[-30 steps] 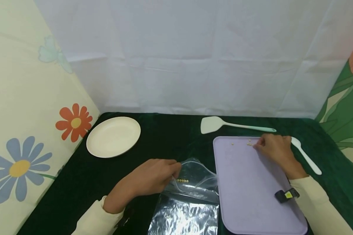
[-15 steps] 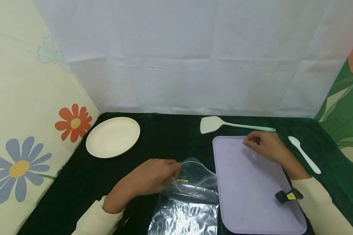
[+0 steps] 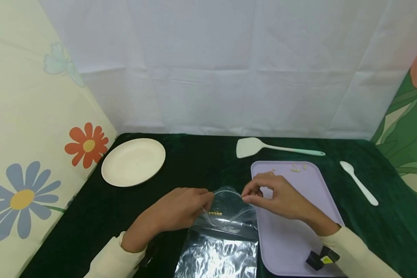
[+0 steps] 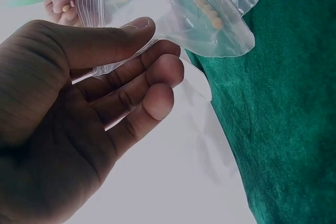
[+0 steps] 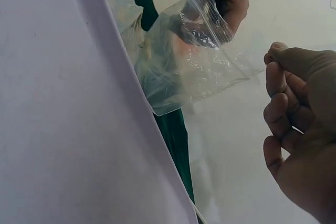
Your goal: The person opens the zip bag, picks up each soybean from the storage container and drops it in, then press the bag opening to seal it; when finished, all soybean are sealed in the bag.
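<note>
My left hand (image 3: pixel 189 206) pinches the rim of a clear zip bag (image 4: pixel 157 3) between thumb and index finger; its mouth spreads open to the right. Inside lies a short line of small round yellow pellets (image 4: pixel 202 4), bead- or bean-like. At the bag's other side is my right hand (image 3: pixel 276 195), its thumb and index finger pinching one yellow pellet (image 4: pixel 66 8). Those fingertips reach the bag's edge in the head view. Several more pellets (image 3: pixel 295 170) rest near the far edge of a lilac tray (image 3: pixel 292 239).
Behind the tray lies a white spatula (image 3: pixel 250 148) with a pale green handle. A white spoon (image 3: pixel 359 183) is to its right. On the left stands a cream plate (image 3: pixel 133 162). A silvery, shiny sheet (image 3: pixel 217 256) lies below the bag's mouth on the dark green cloth (image 3: pixel 194 162).
My right hand has left the tray's far end and come left and nearer to the bag's mouth, carrying a pellet. My left hand stays put on the bag.
</note>
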`<state>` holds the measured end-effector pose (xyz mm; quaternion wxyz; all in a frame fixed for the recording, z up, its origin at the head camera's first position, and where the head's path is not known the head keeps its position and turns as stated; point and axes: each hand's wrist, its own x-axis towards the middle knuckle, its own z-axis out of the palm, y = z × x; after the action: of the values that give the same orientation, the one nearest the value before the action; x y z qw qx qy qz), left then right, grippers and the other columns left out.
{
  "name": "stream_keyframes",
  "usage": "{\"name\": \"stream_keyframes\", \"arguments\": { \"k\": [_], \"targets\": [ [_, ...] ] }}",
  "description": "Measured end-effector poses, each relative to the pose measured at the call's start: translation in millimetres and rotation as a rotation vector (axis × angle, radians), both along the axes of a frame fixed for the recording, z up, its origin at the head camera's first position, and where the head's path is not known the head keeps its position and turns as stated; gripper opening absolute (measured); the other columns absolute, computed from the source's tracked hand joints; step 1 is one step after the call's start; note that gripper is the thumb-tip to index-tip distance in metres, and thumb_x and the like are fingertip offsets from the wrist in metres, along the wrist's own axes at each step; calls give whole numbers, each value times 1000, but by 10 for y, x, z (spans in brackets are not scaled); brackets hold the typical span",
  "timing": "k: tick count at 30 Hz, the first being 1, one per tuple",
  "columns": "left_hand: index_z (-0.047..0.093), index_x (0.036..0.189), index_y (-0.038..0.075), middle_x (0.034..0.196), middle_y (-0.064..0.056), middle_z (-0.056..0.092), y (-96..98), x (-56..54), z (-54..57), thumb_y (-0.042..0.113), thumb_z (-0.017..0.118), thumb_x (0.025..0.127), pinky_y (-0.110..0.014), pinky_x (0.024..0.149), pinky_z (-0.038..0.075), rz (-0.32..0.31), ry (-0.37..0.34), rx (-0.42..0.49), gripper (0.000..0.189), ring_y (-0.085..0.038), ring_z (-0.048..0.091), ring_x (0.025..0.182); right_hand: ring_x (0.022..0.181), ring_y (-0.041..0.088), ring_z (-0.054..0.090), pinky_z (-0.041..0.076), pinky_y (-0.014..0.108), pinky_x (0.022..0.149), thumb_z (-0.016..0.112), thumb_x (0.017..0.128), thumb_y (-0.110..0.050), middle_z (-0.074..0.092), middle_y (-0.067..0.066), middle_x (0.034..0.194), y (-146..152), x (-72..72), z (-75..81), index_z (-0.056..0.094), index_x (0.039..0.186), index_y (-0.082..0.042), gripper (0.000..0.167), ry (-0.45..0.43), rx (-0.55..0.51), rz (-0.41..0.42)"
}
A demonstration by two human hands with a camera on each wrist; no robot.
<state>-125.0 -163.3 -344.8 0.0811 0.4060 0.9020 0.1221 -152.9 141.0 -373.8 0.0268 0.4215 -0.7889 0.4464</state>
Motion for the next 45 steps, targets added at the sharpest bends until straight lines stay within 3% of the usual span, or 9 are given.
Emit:
{"name": "stream_keyframes", "arguments": {
  "k": [9, 11, 15, 20, 21, 26, 31, 39, 45],
  "targets": [
    [59, 95, 22, 88, 10, 57, -5, 5, -4, 1, 69, 89, -21, 56, 44, 0, -13, -4, 24, -4, 49, 64, 74, 6, 52, 35, 40, 79, 75, 92, -23, 64, -19, 83, -39, 24, -14, 73, 105, -30, 15, 13, -24, 11],
    [59, 96, 21, 88, 10, 57, -6, 5, -1, 1, 69, 89, -21, 56, 44, 1, -14, -4, 23, -4, 49, 64, 75, 6, 53, 36, 38, 80, 74, 92, -24, 64, -20, 84, -25, 18, 6, 73, 106, -31, 15, 22, 0, -18],
    [60, 97, 20, 89, 8, 59, -7, 6, 4, 0, 69, 89, -21, 56, 44, -8, 3, -11, 24, -4, 48, 64, 76, 5, 55, 38, 34, 79, 75, 92, -25, 63, -20, 84, 122, -78, 90, 73, 100, -30, 10, 123, 103, -184],
    [59, 96, 20, 88, 8, 59, -5, 5, 4, -1, 70, 89, -20, 55, 43, -17, 30, -13, 24, -4, 47, 63, 71, 10, 53, 31, 41, 75, 78, 89, -18, 65, -12, 78, 545, -375, 140, 76, 92, -18, 4, 338, 294, -469],
    [59, 95, 20, 88, 8, 58, -5, 3, 3, -1, 70, 89, -20, 55, 43, -18, 32, -10, 25, -4, 47, 63, 71, 12, 53, 30, 43, 75, 78, 89, -18, 66, -9, 78, 642, -434, 124, 76, 92, -16, 4, 346, 327, -519],
    [59, 95, 20, 87, 8, 58, -2, 9, -5, 0, 70, 90, -20, 56, 43, -15, 33, -5, 23, -4, 46, 63, 72, 19, 58, 28, 47, 69, 74, 91, -15, 70, 0, 81, 1054, -648, -42, 76, 94, -12, 5, 202, 460, -651],
    [60, 95, 19, 87, 8, 58, -1, 21, -11, 0, 69, 90, -20, 56, 43, -16, 27, -3, 22, -3, 47, 63, 77, 25, 61, 26, 46, 69, 69, 93, -15, 71, 6, 87, 1217, -724, -206, 75, 101, -12, 10, 31, 528, -663],
    [61, 96, 18, 89, 6, 61, 4, 17, 1, -1, 70, 89, -20, 57, 44, -22, 35, -2, 23, -3, 47, 64, 84, 28, 63, 27, 46, 70, 72, 92, -21, 72, 3, 88, 1244, -754, -295, 75, 100, -19, 8, 6, 545, -641],
    [61, 97, 18, 89, 7, 60, -1, 21, -6, 0, 70, 89, -20, 57, 44, -16, 26, -6, 22, -4, 48, 64, 82, 27, 62, 27, 48, 72, 72, 93, -21, 71, 2, 85, 1225, -759, -327, 73, 95, -14, 7, -26, 562, -652]
  ]
}}
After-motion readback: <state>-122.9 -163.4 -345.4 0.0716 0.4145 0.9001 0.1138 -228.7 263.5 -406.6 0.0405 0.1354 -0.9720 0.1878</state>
